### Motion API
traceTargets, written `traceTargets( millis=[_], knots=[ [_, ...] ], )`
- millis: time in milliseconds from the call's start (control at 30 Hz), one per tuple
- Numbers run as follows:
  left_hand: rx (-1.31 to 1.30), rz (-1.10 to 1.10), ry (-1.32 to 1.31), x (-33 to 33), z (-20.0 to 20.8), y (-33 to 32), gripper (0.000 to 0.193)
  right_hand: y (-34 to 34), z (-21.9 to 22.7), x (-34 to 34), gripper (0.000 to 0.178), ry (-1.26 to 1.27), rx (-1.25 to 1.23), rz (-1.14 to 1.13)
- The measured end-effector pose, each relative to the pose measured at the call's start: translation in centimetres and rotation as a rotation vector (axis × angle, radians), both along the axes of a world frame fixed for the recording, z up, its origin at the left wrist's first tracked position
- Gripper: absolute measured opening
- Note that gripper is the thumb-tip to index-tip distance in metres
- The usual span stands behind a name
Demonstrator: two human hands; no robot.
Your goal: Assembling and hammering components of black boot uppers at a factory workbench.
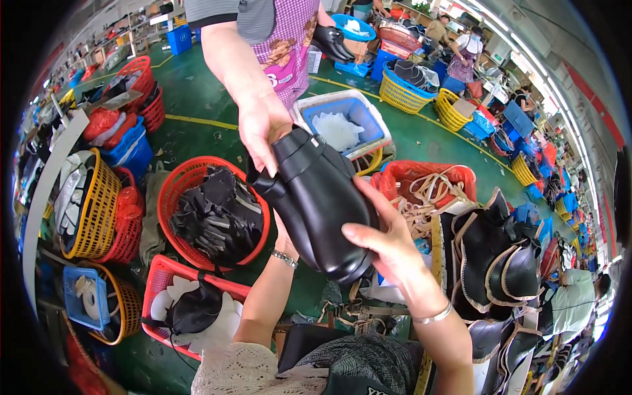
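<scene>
A pair of black leather ankle-boot uppers (322,204), pressed together, fills the middle of the view, toes toward me. A strap with a small metal fitting crosses the top of one. My right hand (398,247) grips their right side, thumb on top near the toes. Against their left underside is my left hand (283,240), its fingers mostly hidden behind the leather. Across from me, another person's hand (260,125) touches the open tops. That person's other hand, partly out of sight, carries more black footwear (332,43).
A red round basket (172,227) of black pieces and a red crate (158,322) stand at left. Beyond the uppers is a white-and-blue tub (378,112). At right are a red-lined container (454,171) of straps and a rack of black uppers (474,263).
</scene>
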State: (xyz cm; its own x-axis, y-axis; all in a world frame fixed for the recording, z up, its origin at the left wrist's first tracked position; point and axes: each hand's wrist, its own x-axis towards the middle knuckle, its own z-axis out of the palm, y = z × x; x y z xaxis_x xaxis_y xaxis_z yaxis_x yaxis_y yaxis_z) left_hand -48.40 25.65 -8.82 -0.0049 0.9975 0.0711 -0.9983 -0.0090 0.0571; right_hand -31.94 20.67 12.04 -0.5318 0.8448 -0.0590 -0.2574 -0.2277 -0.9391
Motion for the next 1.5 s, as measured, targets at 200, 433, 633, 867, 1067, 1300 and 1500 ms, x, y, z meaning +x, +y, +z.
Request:
traceTargets(
  millis=[200,433,633,867,1067,1300,1500],
  knots=[
    [-0.049,-0.030,-0.024,0.5,-1.6,-3.7,0.046,-5.5,-2.6,-1.6,0.080,-0.126,0.200,-0.076],
    [-0.091,0.069,-0.030,0.6,-3.2,-8.0,0.046,-10.6,-4.6,-1.9,0.081,-0.409,0.532,-0.123],
    [-0.127,0.106,-0.027,1.2,-3.5,-9.5,0.047,-13.3,-5.8,-1.3,0.086,-0.462,0.650,-0.150],
    [-0.098,0.083,-0.010,3.1,-1.2,-7.2,0.048,-14.8,-6.1,0.5,0.088,-0.523,0.672,-0.216],
    [-0.070,0.034,0.005,5.2,0.3,-7.3,0.048,-16.2,-6.4,2.1,0.089,-0.512,0.612,-0.288],
    [0.000,-0.036,0.025,7.0,2.4,-7.4,0.049,-17.3,-5.6,3.7,0.088,-0.448,0.614,-0.350],
    [0.067,-0.121,0.054,8.1,4.7,-8.0,0.050,-18.7,-5.2,6.5,0.085,-0.378,0.539,-0.434]
  ],
)
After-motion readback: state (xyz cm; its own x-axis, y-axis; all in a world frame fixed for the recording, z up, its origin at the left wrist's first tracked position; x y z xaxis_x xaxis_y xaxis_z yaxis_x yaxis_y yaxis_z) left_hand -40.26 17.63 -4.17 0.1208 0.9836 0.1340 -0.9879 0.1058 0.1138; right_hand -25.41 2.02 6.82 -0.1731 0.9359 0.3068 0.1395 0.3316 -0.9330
